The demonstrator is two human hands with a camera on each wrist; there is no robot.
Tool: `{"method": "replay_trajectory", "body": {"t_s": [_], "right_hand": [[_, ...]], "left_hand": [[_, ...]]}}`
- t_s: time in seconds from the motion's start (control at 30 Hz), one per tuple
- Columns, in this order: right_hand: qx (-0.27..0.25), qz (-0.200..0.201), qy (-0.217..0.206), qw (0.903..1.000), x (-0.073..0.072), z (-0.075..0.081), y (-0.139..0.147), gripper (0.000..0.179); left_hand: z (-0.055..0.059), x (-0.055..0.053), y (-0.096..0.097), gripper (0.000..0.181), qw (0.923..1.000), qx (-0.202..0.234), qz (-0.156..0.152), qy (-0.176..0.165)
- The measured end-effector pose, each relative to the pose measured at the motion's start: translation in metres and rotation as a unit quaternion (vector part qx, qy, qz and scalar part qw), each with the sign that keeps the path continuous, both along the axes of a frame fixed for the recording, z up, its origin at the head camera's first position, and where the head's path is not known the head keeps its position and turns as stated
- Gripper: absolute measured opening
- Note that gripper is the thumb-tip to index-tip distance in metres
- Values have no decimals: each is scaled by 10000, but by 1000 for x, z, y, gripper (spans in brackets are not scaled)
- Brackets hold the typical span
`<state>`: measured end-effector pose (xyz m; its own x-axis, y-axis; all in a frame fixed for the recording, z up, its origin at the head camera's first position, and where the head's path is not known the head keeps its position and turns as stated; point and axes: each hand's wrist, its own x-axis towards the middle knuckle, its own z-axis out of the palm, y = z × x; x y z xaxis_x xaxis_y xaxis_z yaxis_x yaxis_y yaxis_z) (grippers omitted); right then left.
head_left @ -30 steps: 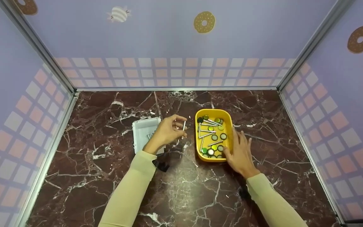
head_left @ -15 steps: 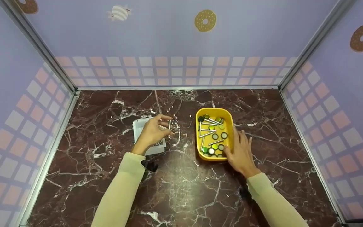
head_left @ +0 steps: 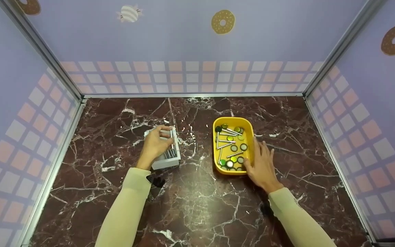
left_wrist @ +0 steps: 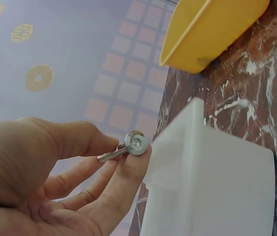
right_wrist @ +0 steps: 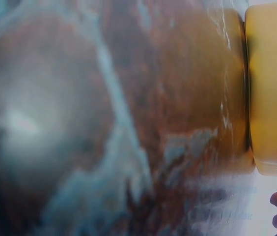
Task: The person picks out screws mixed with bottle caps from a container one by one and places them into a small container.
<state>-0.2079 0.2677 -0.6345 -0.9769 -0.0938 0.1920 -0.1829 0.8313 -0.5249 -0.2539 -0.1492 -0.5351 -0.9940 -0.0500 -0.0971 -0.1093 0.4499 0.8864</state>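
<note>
My left hand (head_left: 153, 146) pinches a silver socket-head bolt (left_wrist: 137, 143) between thumb and fingertips, above a white box (head_left: 167, 164). In the left wrist view the bolt's round head faces the camera, close to the box's rim. Several silver bolts (head_left: 170, 152) lie in the white box, partly hidden by the hand. My right hand (head_left: 262, 168) rests along the right side of a yellow bin (head_left: 233, 119), fingers straight outside it and thumb at its rim. Inside the bin are several long bolts (head_left: 225, 141) and round caps (head_left: 243, 147).
Brown marbled table (head_left: 197, 206) lies under both containers, with a gap between them. Purple walls (head_left: 177, 41) with a tile pattern enclose the back and both sides. The right wrist view shows mostly table surface and the bin's yellow side (right_wrist: 271, 93).
My left hand has moved left with the bolt, from the gap between the containers to over the white box. My right hand stays at the yellow bin.
</note>
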Motion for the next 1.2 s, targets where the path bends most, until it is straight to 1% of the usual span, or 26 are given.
{"method": "replay_trajectory", "body": {"t_s": [0.17,0.27,0.3,0.57,0.7,0.83,0.93,0.97,1.03,1.13,1.2], "right_hand": [[18,-11,44,10000,0,-1,0,93],[6,-24,28,10000,0,-2,1,94],[2,-30,16,10000,-1,-2,1,94],[-4,-13,-26,10000,0,-1,0,94],[-7,-7,-3,10000,0,0,-1,94],[6,-8,-26,10000,0,1,-1,94],[22,-13,-68,10000,-1,1,-1,93],[23,-18,-84,10000,-1,1,-1,93],[24,-26,-98,9999,-1,0,0,94],[9,-19,-94,10000,0,-1,0,94],[-7,-11,-73,10000,0,-2,1,94]], "left_hand": [[-6,-1,-5,40,9973,-672,277,123],[-8,-2,-6,40,9950,-935,335,87],[-9,-2,-6,41,9947,-975,321,40],[-9,-10,-4,45,9927,-1010,88,-649],[-10,-16,-4,49,9909,-1007,-39,-890],[-7,-21,-4,51,9887,-1055,-128,-1056],[-8,-29,-5,53,9858,-1109,-189,-1248],[-11,-34,-6,54,9847,-1119,-220,-1316],[-26,-47,-10,55,9829,-1122,-285,-1429],[-58,-70,-20,55,9817,-1103,-345,-1514],[-77,-82,-26,55,9809,-1068,-382,-1582]]}}
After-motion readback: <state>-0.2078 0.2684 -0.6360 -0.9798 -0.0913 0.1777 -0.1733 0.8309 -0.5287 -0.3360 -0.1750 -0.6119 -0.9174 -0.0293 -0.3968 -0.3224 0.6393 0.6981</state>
